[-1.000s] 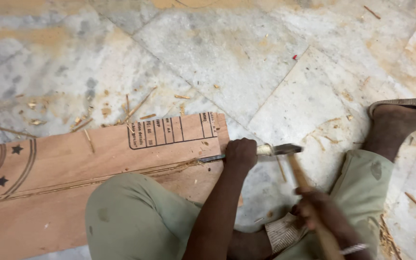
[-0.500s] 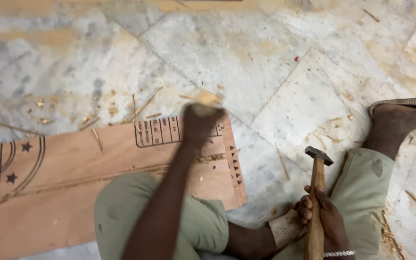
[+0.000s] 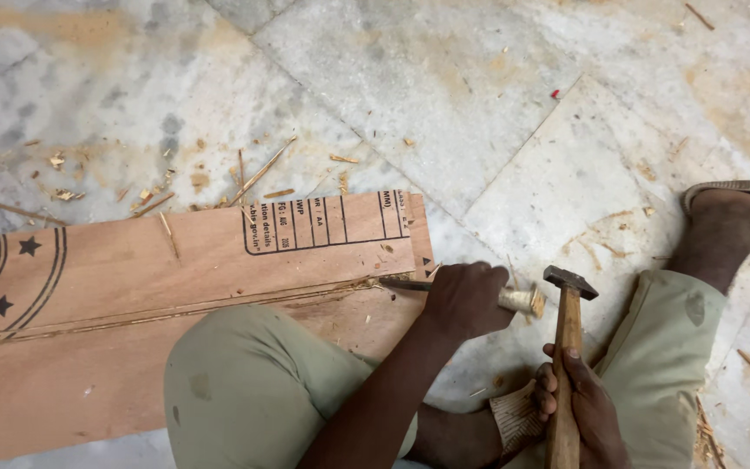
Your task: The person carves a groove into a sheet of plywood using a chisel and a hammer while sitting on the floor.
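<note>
Head view: left hand (image 3: pixel 464 300) wraps the wooden-handled steel chisel (image 3: pixel 470 293), blade meeting the reddish-brown plywood board (image 3: pixel 175 278) at nine o'clock. Right hand (image 3: pixel 579 408) grips the wooden-handled hammer (image 3: pixel 568 347), upright just beside the chisel's butt, at three o'clock of it.

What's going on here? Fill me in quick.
A person sits on the stone floor with a plywood board under one knee. The left hand holds a chisel with its tip in a groove cut along the board. The right hand grips a hammer, its head just beside the chisel's handle end. Wood chips lie around.
</note>
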